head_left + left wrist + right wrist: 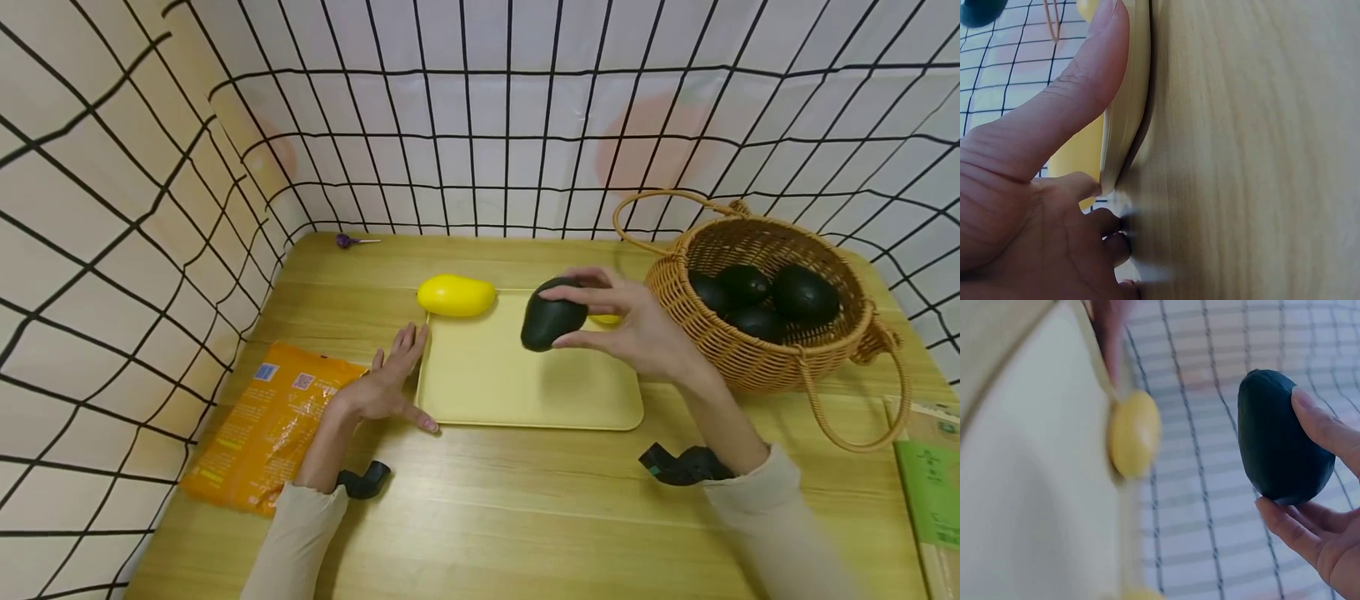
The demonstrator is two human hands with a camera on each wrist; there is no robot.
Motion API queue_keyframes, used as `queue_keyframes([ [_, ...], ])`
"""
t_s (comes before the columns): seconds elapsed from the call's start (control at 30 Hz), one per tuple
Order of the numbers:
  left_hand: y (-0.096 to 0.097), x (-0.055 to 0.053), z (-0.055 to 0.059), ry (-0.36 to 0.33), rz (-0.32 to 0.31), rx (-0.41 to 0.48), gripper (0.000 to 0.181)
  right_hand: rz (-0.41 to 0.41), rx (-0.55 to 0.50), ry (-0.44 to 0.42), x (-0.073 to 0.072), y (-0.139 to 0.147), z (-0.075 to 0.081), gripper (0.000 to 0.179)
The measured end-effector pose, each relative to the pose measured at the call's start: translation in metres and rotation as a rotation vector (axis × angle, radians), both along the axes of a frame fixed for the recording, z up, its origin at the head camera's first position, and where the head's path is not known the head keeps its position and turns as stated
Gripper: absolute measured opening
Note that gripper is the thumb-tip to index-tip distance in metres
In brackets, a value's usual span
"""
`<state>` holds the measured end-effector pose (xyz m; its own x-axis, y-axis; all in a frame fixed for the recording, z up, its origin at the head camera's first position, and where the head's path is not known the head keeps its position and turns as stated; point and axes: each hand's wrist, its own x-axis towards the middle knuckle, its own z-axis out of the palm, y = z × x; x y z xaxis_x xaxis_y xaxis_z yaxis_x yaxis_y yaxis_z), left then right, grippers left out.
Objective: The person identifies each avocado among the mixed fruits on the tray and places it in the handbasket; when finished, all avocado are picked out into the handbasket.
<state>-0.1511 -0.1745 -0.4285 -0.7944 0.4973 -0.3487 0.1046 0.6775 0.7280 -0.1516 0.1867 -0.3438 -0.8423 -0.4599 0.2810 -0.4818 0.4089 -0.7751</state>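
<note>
My right hand (626, 321) pinches a dark green avocado (552, 317) between thumb and fingers, held up over the pale yellow tray (480, 392). In the right wrist view the avocado (1280, 440) hangs with its narrow end up, well above the tray surface. My left hand (386, 379) rests at the tray's left edge with fingers spread; its thumb lies along the tray's side in the left wrist view. A yellow mango (456, 297) sits at the tray's back left corner. Another yellow fruit (604, 319) is mostly hidden behind my right hand.
A wicker basket (750, 367) with several dark avocados (805, 295) stands at the right. An orange packet (277, 425) lies left, partly under my left forearm. A purple lollipop (345, 241) is at the back, a green-and-brown package (933, 483) at the right edge. Black wire grid (487, 137) surrounds the table.
</note>
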Motion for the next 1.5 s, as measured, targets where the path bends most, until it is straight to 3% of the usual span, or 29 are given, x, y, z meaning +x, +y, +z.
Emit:
queue_keyframes([
  [0.17,0.0,-0.001,0.0,-0.003,-0.003,0.006,0.147,-0.257,0.006,0.048,0.006,0.044,0.02,0.055],
  [0.3,0.0,0.0,0.0,-0.005,-0.003,0.014,0.146,-0.409,-0.016,0.061,0.009,0.079,0.027,0.056],
  [0.5,0.0,0.001,0.0,-0.004,-0.003,0.009,0.146,-0.568,-0.042,0.092,0.01,0.127,0.022,0.057],
  [0.7,-0.001,0.001,0.0,-0.002,-0.006,0.0,0.146,-0.726,-0.025,0.08,0.009,0.157,0.007,0.056],
  [0.9,0.0,0.001,0.0,0.001,-0.008,0.006,0.145,-0.816,-0.006,0.064,0.006,0.173,-0.002,0.056],
  [1.03,0.0,0.001,0.0,-0.001,-0.008,0.007,0.145,-0.855,0.11,0.032,0.002,0.178,-0.004,0.055],
  [1.2,-0.001,0.001,-0.001,-0.002,-0.01,0.01,0.145,-0.838,0.233,-0.092,-0.005,0.182,-0.002,0.058],
  [1.5,-0.001,0.001,-0.002,0.008,-0.015,0.012,0.145,-0.824,0.238,-0.18,-0.012,0.187,0.001,0.061],
])
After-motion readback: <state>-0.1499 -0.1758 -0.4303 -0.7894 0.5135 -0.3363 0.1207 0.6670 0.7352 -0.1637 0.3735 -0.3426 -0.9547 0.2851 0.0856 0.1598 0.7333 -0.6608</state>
